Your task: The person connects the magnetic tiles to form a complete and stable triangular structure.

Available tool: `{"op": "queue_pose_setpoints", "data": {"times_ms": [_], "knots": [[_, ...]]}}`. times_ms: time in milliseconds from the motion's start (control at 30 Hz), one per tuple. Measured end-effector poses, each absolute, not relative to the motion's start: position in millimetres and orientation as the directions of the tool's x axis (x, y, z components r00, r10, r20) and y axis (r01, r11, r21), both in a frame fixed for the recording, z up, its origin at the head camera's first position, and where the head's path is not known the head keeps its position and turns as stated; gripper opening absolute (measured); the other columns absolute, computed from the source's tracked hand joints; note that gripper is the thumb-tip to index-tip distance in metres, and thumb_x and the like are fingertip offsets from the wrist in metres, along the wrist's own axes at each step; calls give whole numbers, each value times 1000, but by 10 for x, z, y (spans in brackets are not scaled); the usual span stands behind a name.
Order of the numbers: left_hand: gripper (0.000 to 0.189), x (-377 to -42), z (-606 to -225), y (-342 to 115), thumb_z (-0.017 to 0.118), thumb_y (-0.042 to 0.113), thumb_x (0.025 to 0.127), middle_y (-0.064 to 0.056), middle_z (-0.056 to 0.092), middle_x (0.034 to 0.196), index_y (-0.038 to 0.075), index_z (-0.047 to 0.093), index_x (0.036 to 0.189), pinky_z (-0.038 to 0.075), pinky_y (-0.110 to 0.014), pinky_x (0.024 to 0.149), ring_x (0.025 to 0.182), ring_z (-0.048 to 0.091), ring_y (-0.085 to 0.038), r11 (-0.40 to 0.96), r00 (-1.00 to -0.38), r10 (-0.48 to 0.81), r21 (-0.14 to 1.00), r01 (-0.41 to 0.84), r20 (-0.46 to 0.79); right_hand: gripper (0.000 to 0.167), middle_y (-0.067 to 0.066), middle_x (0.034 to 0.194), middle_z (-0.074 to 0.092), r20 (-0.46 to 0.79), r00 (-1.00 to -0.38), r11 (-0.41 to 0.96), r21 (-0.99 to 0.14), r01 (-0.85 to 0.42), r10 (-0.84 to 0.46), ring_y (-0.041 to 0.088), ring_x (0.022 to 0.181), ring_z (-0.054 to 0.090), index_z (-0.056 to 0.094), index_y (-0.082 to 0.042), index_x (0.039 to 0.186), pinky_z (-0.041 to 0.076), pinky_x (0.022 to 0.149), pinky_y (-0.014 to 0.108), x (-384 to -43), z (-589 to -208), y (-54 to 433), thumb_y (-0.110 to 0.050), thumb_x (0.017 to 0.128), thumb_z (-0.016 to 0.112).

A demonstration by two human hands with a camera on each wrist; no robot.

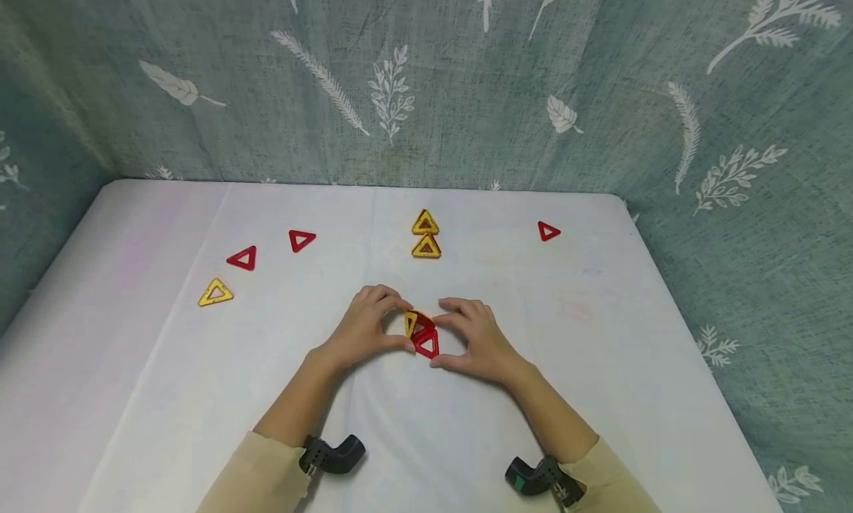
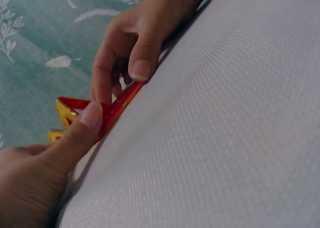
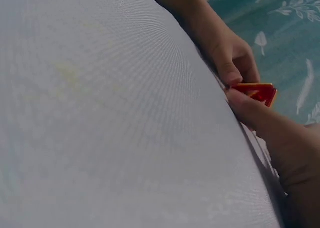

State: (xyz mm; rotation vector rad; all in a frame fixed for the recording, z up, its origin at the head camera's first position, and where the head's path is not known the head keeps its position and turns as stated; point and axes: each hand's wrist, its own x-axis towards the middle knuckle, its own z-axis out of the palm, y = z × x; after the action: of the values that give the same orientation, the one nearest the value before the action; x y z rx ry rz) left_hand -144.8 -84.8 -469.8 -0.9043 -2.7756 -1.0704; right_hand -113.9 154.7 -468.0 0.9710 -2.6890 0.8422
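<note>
A small raised cluster of hollow triangle tiles stands between both hands in the middle of the white table. It has a yellow triangle on its left, a dark red one behind and a bright red triangle at the front, lying nearly flat. My left hand pinches the cluster, index finger at the back and thumb at the front left. On the other side, my right hand holds the red front tile between thumb and fingers. In the left wrist view, one red tile tilts up from the cluster.
Two yellow triangles sit point to base behind the cluster. To the left lie two red triangles and a yellow one. Another red triangle is at back right. A green leaf-patterned cloth hangs behind the table.
</note>
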Motion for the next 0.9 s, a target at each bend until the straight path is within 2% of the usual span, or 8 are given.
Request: {"op": "queue_pose_setpoints", "data": {"times_ms": [100, 200, 333, 600, 900], "knots": [[52, -1467, -4694, -861, 88, 41, 60, -4, 57, 107, 15, 68, 101, 39, -43, 90, 106, 46, -24, 604, -836, 487, 594, 532, 254, 46, 10, 125, 56, 352, -769, 594, -492, -637, -534, 26, 114, 48, 67, -9, 110, 38, 94, 46, -1165, -4676, 1581, -29, 71, 82], [45, -1480, -4698, -873, 87, 38, 61, -4, 56, 105, 15, 69, 96, 38, -42, 89, 104, 46, -24, 597, -833, 490, 596, 537, 259, 35, 11, 123, 58, 353, -779, 571, -535, -623, -519, 26, 114, 49, 68, -9, 106, 40, 94, 45, -1178, -4676, 1595, -21, 74, 80], [41, -1480, -4699, -881, 85, 36, 66, -3, 57, 105, 15, 72, 99, 37, -42, 88, 104, 46, -23, 573, -817, 515, 604, 554, 260, 27, 12, 123, 57, 331, -818, 573, -589, -569, -471, 29, 116, 49, 67, -8, 98, 41, 96, 47, -1178, -4684, 1596, -16, 76, 79], [38, -1477, -4722, -882, 83, 35, 69, -1, 57, 103, 16, 74, 100, 37, -40, 88, 103, 46, -20, 554, -806, 529, 613, 564, 264, 27, 12, 125, 55, 276, -882, 628, -623, -466, -381, 29, 118, 47, 64, -10, 94, 40, 97, 48, -1166, -4681, 1583, -19, 75, 80], [37, -1463, -4703, -884, 82, 33, 71, 0, 58, 104, 15, 74, 102, 38, -40, 87, 103, 46, -19, 550, -816, 521, 632, 546, 252, 32, 10, 127, 54, 267, -882, 647, -602, -467, -389, 27, 120, 45, 66, -10, 101, 39, 98, 48, -1161, -4678, 1579, -23, 75, 80]]}}
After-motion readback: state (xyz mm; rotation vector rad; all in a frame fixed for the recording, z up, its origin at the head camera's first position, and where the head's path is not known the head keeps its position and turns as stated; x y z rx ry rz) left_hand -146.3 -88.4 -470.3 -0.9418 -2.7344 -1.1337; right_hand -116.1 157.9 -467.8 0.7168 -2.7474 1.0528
